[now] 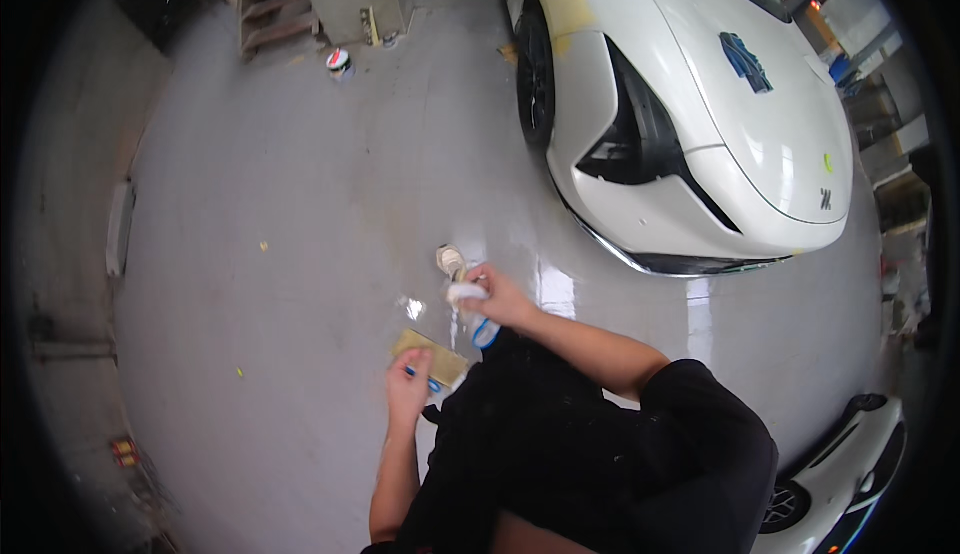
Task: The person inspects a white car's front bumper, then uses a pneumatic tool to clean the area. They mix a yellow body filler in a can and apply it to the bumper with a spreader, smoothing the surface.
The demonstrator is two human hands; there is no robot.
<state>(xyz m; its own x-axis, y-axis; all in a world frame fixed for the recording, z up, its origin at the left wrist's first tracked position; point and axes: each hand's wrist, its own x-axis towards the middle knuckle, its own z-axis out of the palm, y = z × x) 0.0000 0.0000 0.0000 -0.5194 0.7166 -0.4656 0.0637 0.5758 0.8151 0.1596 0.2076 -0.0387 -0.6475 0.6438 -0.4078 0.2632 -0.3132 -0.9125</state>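
My right hand (pixel 495 296) is closed around a white and clear object (pixel 466 296) shaped like a small bottle. A blue rim (pixel 485 334) shows at its lower end; blur hides its exact kind. Lower and to the left, my left hand (pixel 408 379) has its fingers curled at a flat tan rectangular piece (pixel 436 358). Beside those fingers is a small blue looped thing (pixel 434 386), too small to name. Whether the left hand grips the tan piece or only overlaps it in view, I cannot tell. A light-coloured shoe (pixel 450 259) shows just beyond my right hand.
Ahead to the right stands a white car (pixel 690 124) with an open headlight cavity (pixel 640 129) and a blue cloth (pixel 745 62) on its hood. Another white car (pixel 845 474) is at lower right. A tub (pixel 340 62) and wooden steps (pixel 275 9) stand far left on the grey floor (pixel 270 174).
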